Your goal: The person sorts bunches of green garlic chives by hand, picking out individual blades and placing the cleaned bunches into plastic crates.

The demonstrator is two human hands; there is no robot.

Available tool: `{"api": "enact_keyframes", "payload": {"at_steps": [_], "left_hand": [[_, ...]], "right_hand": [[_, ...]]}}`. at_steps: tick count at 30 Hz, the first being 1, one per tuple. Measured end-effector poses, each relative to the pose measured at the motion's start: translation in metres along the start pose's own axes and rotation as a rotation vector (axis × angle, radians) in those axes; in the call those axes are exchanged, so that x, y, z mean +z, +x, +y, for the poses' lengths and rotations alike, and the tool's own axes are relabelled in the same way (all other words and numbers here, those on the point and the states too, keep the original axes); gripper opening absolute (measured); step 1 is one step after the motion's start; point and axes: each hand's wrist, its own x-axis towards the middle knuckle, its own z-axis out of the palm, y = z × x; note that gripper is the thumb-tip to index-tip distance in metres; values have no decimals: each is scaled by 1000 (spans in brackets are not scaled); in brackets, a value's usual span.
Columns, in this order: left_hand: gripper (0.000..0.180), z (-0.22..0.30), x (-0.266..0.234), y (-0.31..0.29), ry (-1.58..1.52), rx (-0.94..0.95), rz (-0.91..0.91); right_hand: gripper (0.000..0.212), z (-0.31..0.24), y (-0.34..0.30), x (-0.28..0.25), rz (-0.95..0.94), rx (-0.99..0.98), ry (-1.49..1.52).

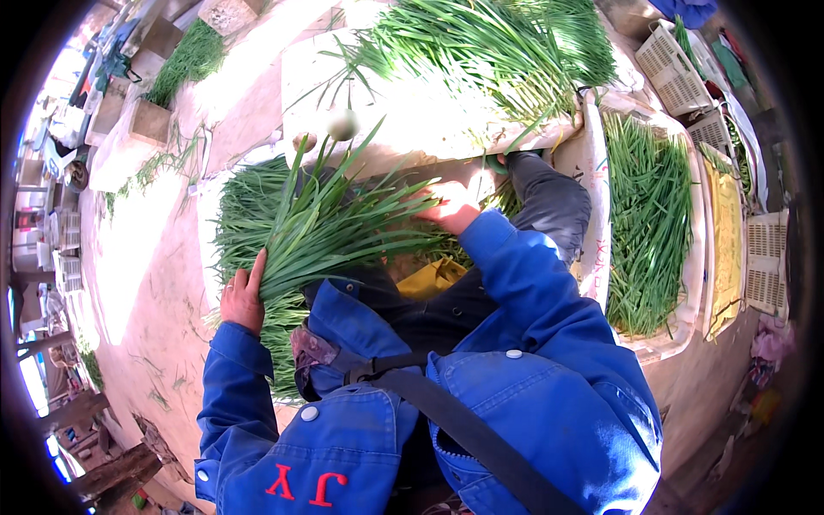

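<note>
A loose bunch of garlic chives (335, 227), long, flat and green, lies across in front of me, its leaves fanning up and to the right. At its lower left end, my left hand (244, 300) grips it, with one finger stretched along the stalks. My right hand (451, 207) has its fingers closed on leaves at the bunch's right side; the fingertips are partly hidden. Beneath the bunch and to its left, more chives (245, 206) fill a pale container, whose edges are mostly covered.
A big heap of chives (489, 51) covers a white-topped surface ahead. At right stands a white foam box (596, 206) of chives, beside a yellow sack (724, 249) and pale plastic crates (678, 69). More greens (187, 64) lie far left. Something yellow (432, 279) sits between my legs.
</note>
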Motion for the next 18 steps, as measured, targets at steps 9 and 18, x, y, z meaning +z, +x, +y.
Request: {"api": "enact_keyframes", "payload": {"at_steps": [9, 18], "left_hand": [[80, 5, -27, 11, -494, -180, 204], [15, 30, -102, 121, -2005, -495, 362]], "right_hand": [[17, -20, -27, -24, 248, 148, -74], [17, -59, -8, 2, 201, -121, -616]]}}
